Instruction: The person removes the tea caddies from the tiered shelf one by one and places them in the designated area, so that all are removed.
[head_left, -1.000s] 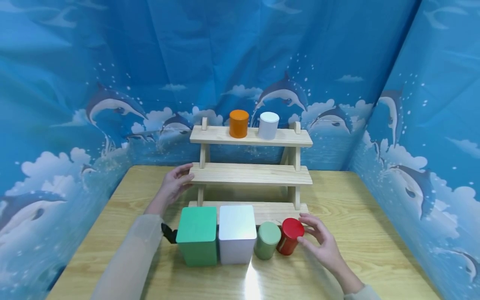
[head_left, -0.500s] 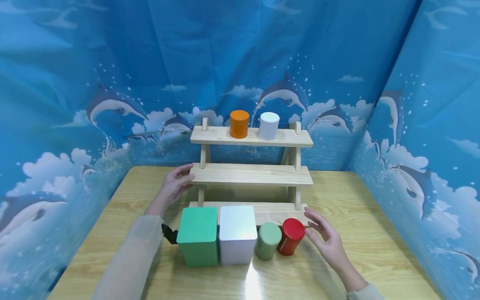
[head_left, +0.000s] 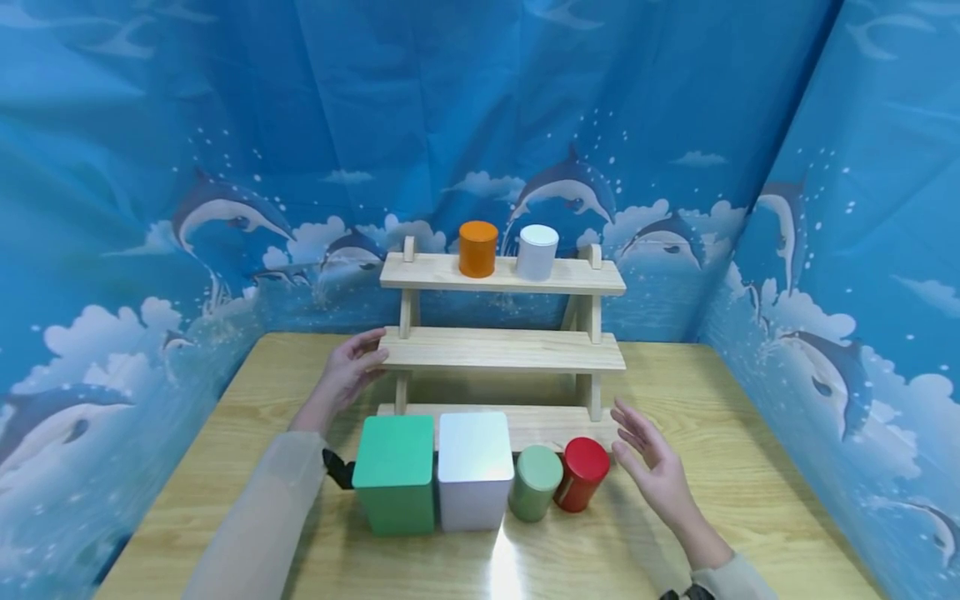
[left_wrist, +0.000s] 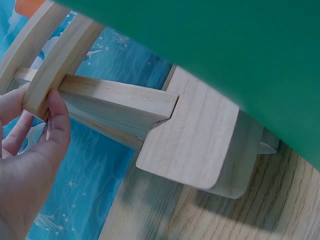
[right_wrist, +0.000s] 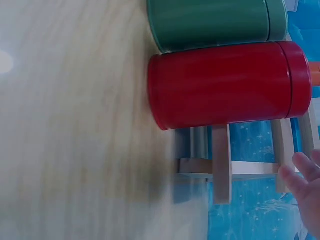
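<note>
Blue dolphin backdrop (head_left: 420, 100) up top, wood table (head_left: 750, 467) below. Shelf (head_left: 502, 347) mid-frame; left hand (head_left: 351, 365), left of centre, pinches its middle level's left end between thumb and fingers. Red can (head_left: 583, 477), lower right of centre, upright, beside green can (head_left: 535, 485). Right hand (head_left: 656, 471) just right of red can, fingers loosely spread, thumb tip near but apart.

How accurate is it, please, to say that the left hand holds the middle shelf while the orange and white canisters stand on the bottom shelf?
The head view shows the orange canister and white canister on the top shelf, not the bottom; the left hand does hold the middle shelf.
</note>
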